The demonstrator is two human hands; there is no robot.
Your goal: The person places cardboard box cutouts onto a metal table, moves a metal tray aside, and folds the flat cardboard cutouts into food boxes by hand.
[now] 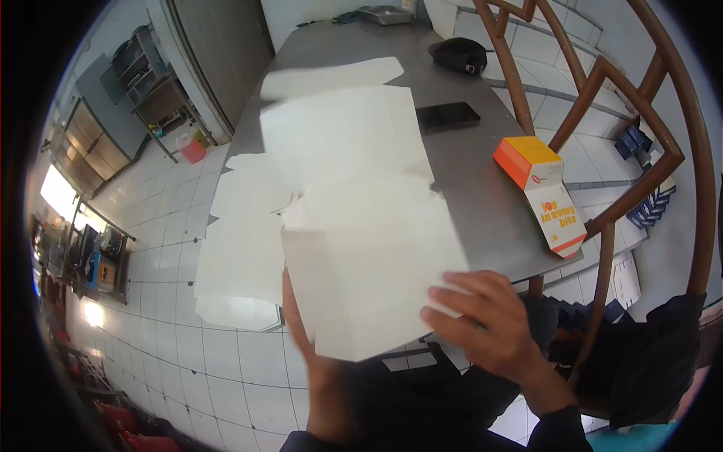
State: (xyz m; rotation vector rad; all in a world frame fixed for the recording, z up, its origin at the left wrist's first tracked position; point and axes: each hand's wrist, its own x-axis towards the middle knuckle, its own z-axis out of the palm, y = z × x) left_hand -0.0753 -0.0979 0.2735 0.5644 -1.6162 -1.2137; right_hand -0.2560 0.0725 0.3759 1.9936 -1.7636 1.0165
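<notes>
An unfolded white cardboard box blank (pixel 376 264), creased and with flaps, is tilted up in front of me over the table's near edge. My left hand (pixel 305 331) grips it from the left edge, most of its fingers hidden behind the card. My right hand (pixel 486 320) is at the lower right edge, fingers spread and the fingertips right at the card. More flat white blanks (pixel 245 256) lie to the left, jutting past the table edge. On the right sits a partly folded orange and yellow box (pixel 538 169), its printed flap hanging down toward me.
The grey metal table (pixel 474 218) also carries a black phone (pixel 449 117), a black cap or pouch (pixel 458 56) and a metal tray (pixel 386 14) at the far end. A brown railing (pixel 602 151) runs along the right, beside tiled steps.
</notes>
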